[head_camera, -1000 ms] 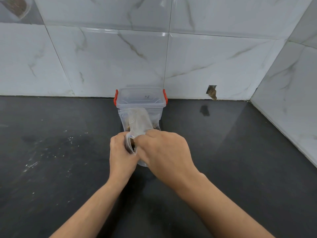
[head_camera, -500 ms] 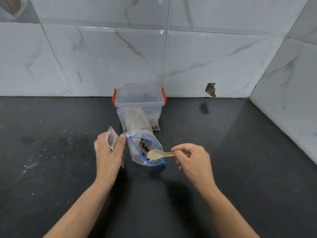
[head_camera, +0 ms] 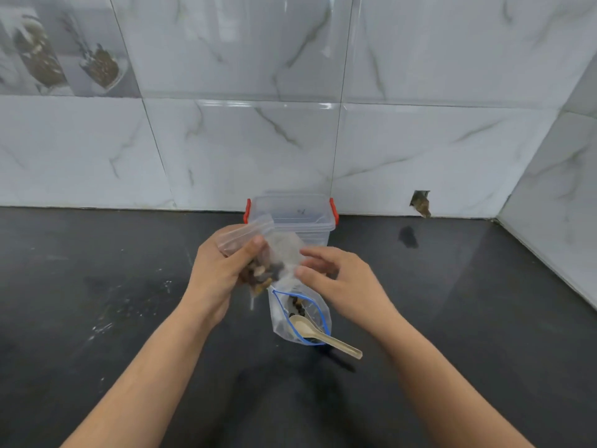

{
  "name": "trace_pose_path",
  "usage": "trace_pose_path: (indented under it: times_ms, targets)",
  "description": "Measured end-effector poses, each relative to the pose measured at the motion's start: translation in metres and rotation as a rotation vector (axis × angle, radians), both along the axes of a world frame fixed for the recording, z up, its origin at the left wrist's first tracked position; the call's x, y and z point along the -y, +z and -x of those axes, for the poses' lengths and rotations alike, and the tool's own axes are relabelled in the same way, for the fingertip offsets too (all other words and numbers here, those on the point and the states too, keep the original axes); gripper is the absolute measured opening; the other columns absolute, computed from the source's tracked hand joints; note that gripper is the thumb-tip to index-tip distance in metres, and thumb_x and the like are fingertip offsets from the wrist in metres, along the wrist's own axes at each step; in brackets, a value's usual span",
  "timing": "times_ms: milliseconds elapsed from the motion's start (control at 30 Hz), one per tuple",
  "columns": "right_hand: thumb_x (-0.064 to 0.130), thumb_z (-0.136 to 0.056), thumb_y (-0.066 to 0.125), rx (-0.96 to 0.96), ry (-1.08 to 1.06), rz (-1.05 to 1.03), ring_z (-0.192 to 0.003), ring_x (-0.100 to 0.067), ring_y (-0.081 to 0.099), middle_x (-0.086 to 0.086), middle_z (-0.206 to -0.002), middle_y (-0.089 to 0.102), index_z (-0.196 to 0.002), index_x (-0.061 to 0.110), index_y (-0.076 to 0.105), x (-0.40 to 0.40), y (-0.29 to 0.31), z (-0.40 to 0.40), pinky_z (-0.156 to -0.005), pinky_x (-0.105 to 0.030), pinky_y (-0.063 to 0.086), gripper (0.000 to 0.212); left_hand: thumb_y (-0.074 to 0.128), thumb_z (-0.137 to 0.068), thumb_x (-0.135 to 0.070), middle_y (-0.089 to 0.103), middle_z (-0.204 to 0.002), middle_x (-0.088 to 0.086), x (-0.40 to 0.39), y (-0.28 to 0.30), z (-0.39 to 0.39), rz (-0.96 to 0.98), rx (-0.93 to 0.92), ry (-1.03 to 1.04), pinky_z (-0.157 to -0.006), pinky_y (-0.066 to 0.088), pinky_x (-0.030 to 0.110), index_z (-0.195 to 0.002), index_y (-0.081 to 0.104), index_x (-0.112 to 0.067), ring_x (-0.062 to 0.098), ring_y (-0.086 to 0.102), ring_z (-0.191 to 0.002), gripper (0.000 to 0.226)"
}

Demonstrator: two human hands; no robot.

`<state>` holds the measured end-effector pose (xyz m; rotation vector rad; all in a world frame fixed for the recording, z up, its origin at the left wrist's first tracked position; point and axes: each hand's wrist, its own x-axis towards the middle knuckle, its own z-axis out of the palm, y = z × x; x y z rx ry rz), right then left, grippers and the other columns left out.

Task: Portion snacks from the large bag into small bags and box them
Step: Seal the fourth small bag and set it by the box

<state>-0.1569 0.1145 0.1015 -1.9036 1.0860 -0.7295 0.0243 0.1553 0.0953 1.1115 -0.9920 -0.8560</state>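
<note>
Hands are meeting above a dark desk (head_camera: 97, 318) set against a white marble-tiled wall (head_camera: 226, 150). The person's left hand (head_camera: 219, 276) is gripping a small clear bag (head_camera: 255, 257) holding brown and dark snack pieces, thumb pressing its front and fingers curling behind it, with the bag's open top tilting up toward the far side. The right hand (head_camera: 339, 282) is hovering just beside that bag with fingers loosely spread, its fingertips at or near the plastic; whether they are touching it cannot be told. Below the hands, the large bag (head_camera: 300, 318) with a blue zip edge is lying open on the desk, a pale spoon (head_camera: 319, 334) resting in its mouth, handle pointing near and right. Behind, against the wall, a clear box (head_camera: 297, 221) with red latches is standing.
</note>
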Motion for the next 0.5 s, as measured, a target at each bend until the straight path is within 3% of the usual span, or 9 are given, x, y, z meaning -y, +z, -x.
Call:
trace_pose_path:
  times_ms: [67,133,233,367,500]
  targets:
    - [0.036,-0.079,0.074,0.12,0.112,-0.118,-0.096,-0.002,0.066,0.007,-0.103,0.071,-0.114,0.038,0.061,0.001,0.004,-0.01,-0.092,-0.027,0.051,0.038,0.072,-0.077,-0.025,0.067,-0.081,0.016,0.001,0.006,0.008,-0.024,-0.044,-0.03,-0.058,0.053,0.033,-0.098,0.067,-0.007,0.023,0.064,-0.065,0.028]
    - [0.024,-0.079,0.076,0.206,0.121,-0.133,-0.084,-0.006,0.07,0.003,-0.093,0.074,-0.102,0.042,0.061,-0.001,0.006,-0.015,-0.082,-0.025,0.053,0.033,0.073,-0.074,-0.025,0.067,-0.078,0.013,0.002,0.014,0.014,-0.035,-0.056,-0.038,-0.058,0.052,0.031,-0.098,0.067,-0.005,0.023,0.063,-0.062,0.031]
    - [0.013,-0.083,0.071,0.356,0.068,-0.206,-0.067,-0.01,0.068,0.002,-0.079,0.074,-0.099,0.022,0.069,-0.005,0.009,-0.015,-0.064,-0.023,0.047,0.019,0.072,-0.074,-0.027,0.069,-0.068,0.009,0.004,0.031,0.02,-0.018,-0.058,-0.068,-0.058,0.051,0.03,-0.078,0.071,-0.012,0.02,0.062,-0.056,0.016]
    - [0.013,-0.084,0.069,0.535,-0.03,-0.219,-0.068,-0.013,0.067,0.0,-0.079,0.074,-0.09,0.019,0.072,-0.011,0.009,-0.01,-0.062,-0.025,0.045,0.009,0.065,-0.079,-0.029,0.071,-0.071,0.003,0.012,0.05,0.027,-0.037,-0.15,-0.063,-0.052,0.056,0.028,-0.087,0.068,-0.011,0.017,0.065,-0.057,0.02]
    - [0.014,-0.09,0.063,0.687,-0.095,-0.271,-0.069,-0.014,0.069,-0.006,-0.082,0.074,-0.091,0.017,0.072,-0.02,0.011,-0.001,-0.056,-0.019,0.046,0.009,0.06,-0.089,-0.019,0.072,-0.068,0.003,0.016,0.061,0.041,-0.031,-0.136,-0.072,-0.048,0.055,0.027,-0.088,0.065,-0.008,0.014,0.065,-0.054,0.012]
